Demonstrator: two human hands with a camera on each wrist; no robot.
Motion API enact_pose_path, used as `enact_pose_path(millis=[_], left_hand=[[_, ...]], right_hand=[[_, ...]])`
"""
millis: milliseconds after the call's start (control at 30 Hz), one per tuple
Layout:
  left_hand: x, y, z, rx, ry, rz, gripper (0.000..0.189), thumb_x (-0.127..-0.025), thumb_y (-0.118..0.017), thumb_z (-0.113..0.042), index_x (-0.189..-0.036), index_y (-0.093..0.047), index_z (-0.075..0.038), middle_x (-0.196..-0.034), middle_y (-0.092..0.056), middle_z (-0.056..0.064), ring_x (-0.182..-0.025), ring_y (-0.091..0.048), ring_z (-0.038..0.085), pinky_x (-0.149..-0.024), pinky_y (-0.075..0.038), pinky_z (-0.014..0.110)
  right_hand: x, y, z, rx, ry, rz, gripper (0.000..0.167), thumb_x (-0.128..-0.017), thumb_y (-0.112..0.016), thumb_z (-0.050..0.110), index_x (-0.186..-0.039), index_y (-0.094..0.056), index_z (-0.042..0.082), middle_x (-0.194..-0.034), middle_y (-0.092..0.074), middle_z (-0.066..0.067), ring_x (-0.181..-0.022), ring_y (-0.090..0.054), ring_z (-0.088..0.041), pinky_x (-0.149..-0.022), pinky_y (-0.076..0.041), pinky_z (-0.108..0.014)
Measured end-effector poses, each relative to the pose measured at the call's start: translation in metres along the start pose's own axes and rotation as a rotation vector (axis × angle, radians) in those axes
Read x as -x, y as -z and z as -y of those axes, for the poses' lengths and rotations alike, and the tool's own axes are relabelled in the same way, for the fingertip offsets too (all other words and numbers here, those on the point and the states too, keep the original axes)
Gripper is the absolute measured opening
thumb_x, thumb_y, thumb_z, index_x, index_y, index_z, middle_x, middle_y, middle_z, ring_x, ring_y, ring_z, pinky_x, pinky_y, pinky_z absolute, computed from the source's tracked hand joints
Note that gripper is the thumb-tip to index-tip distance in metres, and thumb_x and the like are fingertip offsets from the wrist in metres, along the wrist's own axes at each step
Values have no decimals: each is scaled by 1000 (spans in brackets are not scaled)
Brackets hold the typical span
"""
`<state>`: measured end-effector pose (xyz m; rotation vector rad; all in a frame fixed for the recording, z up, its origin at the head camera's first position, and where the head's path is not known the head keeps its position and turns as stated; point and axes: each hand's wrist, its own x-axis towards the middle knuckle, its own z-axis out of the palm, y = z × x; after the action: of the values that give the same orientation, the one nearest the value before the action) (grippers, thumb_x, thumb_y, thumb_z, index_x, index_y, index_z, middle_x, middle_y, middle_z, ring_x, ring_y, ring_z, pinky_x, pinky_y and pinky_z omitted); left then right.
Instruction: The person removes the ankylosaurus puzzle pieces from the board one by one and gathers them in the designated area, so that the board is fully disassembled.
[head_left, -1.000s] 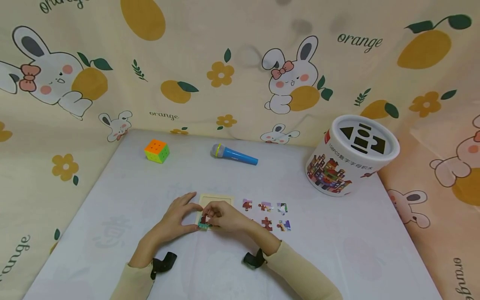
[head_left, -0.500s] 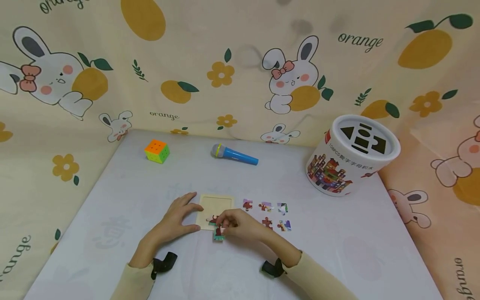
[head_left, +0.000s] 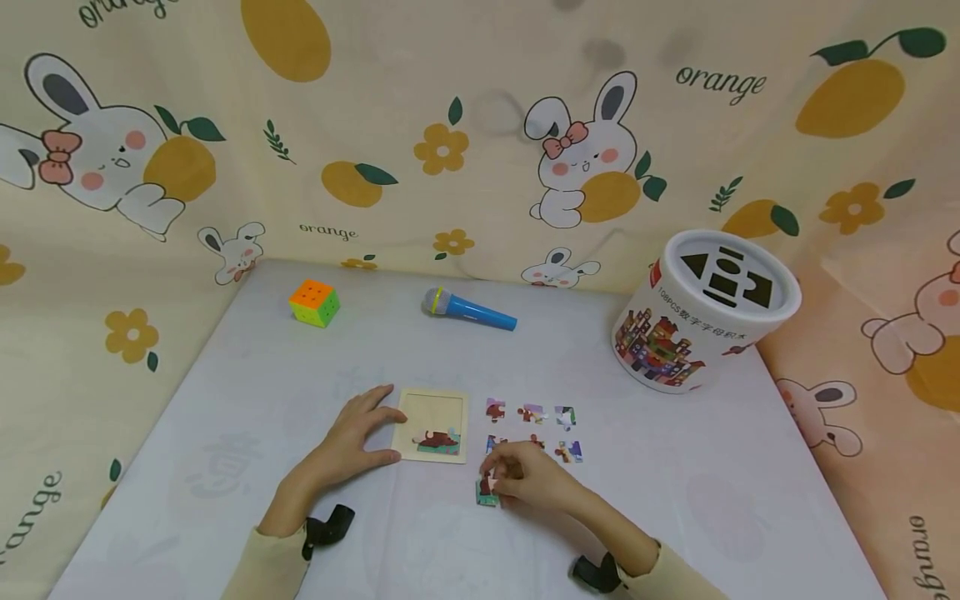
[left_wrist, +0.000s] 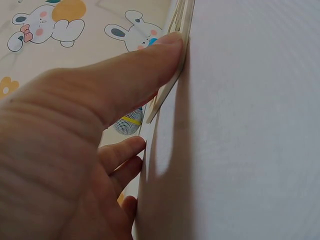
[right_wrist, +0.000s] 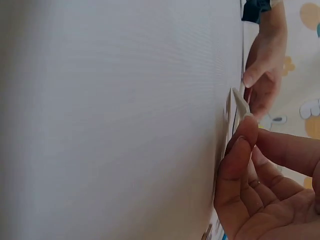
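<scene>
My right hand (head_left: pixel 532 475) pinches a jigsaw puzzle piece (head_left: pixel 486 492), brown and teal, between thumb and fingers at the front right of a wooden puzzle tray (head_left: pixel 411 402). From the right wrist view the piece (right_wrist: pixel 241 102) appears edge-on at the fingertips. Joined puzzle pieces (head_left: pixel 438 442), also brown and teal, lie in the tray's lower right part. My left hand (head_left: pixel 348 437) rests at the tray's left side, thumb and index finger touching its edge. The left wrist view shows the thumb (left_wrist: pixel 150 57) on the wooden rim, the other fingers loosely extended.
Several loose puzzle pieces (head_left: pixel 532 413) lie in two rows right of the tray, partly covered by my right hand. Farther back are a puzzle cube (head_left: pixel 315 302), a blue toy microphone (head_left: pixel 472 311) and a large white bucket (head_left: pixel 697 317). A printed cloth (head_left: pixel 480 108) hangs behind.
My right hand has carried the puzzle piece out of the tray's lower left corner to the right, onto the table side, uncovering the tray. My left hand has stayed in place.
</scene>
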<state>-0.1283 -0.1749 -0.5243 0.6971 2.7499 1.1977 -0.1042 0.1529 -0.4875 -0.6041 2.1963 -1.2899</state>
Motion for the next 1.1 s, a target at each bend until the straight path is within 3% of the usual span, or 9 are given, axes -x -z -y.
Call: enact_pose_path(millis=[233, 767, 1100], left_hand=[[1, 0, 0, -6, 0, -4, 45, -78, -85, -25, -118, -67, -16, -156, -34, 22, -142, -26, 47, -110, -17, 69], [0, -1, 0, -11, 12, -1, 45, -79, -85, -27, -119, -67, -17, -157, -33, 21, -143, -26, 46, -111, -18, 69], [0, -1, 0, -14, 11, 3, 45, -79, -84, -28, -119, -67, -16, -157, -33, 21, -143, -26, 46, -111, -16, 68]], right_hand=[[10, 5, -3, -85, -19, -18, 18, -92, -64, -7, -108, -67, -4, -74, -63, -10, -58, -63, -23, -55, -53, -27], [9, 3, -4, -24, -18, -26, 16, -88, -62, -11, -103, -65, -5, -67, -60, -6, -53, -57, -15, -53, -47, -21], [7, 3, -2, -6, -14, -12, 15, -87, -63, -12, -101, -61, -7, -64, -60, -8, -51, -59, -18, -51, -46, -21]])
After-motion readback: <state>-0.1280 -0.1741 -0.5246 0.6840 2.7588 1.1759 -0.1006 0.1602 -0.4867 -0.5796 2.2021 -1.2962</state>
